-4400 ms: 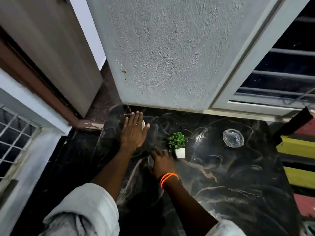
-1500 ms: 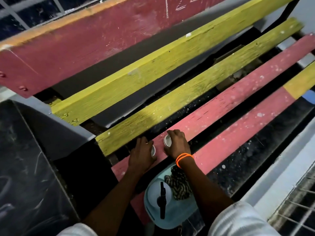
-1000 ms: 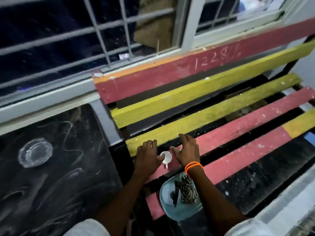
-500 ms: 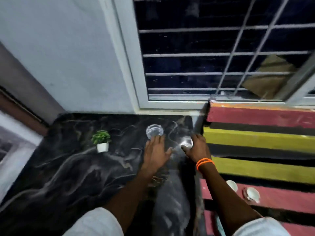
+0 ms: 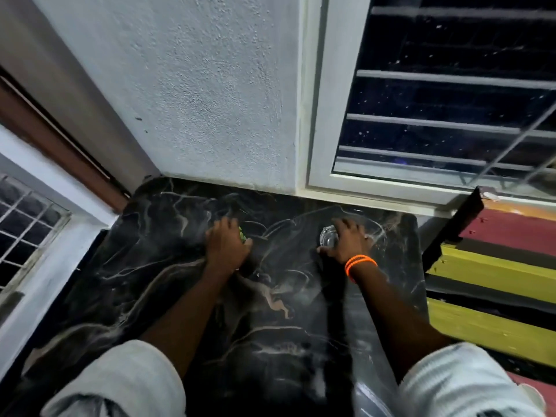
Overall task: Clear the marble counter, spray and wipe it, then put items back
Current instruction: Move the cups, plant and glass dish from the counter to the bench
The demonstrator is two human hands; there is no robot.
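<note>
l hand (image 5: 226,246) palm-down, grip closed round small plant (image 5: 241,234) — r hand (image 5: 349,240) clasps glass dish (image 5: 328,237) on marble counter (image 5: 168,284)

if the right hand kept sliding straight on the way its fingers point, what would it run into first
The right hand already lies over the glass dish. Beyond that, bare marble counter, then probably the base of the white window frame; depth is unclear.

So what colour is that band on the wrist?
Bright orange wristband, on the right wrist; the head view shows it.

White sleeves (image 5: 126,383), orange wristbands (image 5: 359,263), R.
</note>
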